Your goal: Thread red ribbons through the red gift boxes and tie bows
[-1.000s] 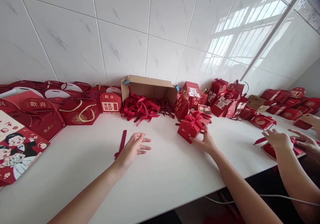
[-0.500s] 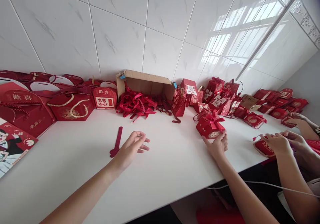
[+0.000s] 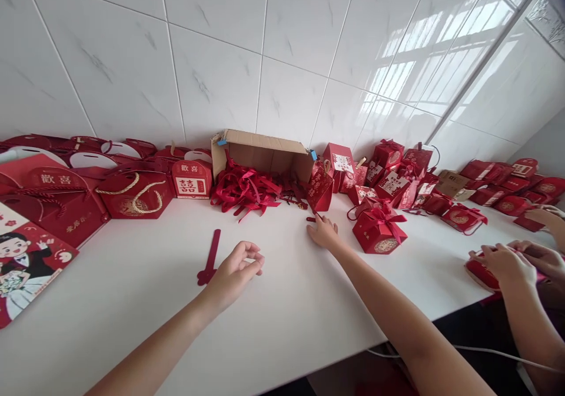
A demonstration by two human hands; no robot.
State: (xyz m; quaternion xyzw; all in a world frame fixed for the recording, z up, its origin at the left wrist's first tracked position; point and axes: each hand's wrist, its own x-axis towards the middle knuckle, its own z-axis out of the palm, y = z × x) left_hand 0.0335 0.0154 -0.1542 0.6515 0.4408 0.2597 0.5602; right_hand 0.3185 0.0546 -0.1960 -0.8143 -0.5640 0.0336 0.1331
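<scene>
My left hand (image 3: 242, 265) hovers over the white table (image 3: 273, 331), fingers loosely curled with the thumb apart and nothing in them. Just left of it lies a dark red strap (image 3: 213, 252) with a wider, shaped lower end. My right hand (image 3: 325, 233) reaches across with its index finger stretched out. It is at a small dark red strip (image 3: 311, 219) in front of a standing red box (image 3: 321, 187), and partly covers that strip. Right of this hand sits a red gift box (image 3: 379, 231) with a ribbon bow on top, untouched.
A cardboard box (image 3: 265, 143) spills red ribbons (image 3: 247, 189) at the wall. Red gift boxes (image 3: 192, 179) line the back on both sides. A picture box (image 3: 30, 260) stands at left. A co-worker's hands (image 3: 512, 266) hold a red box (image 3: 481, 272) at right.
My right hand has left the bow-topped gift box and moved left and away from me to the small strip. My left hand has stayed nearly in place, its fingers slightly more curled.
</scene>
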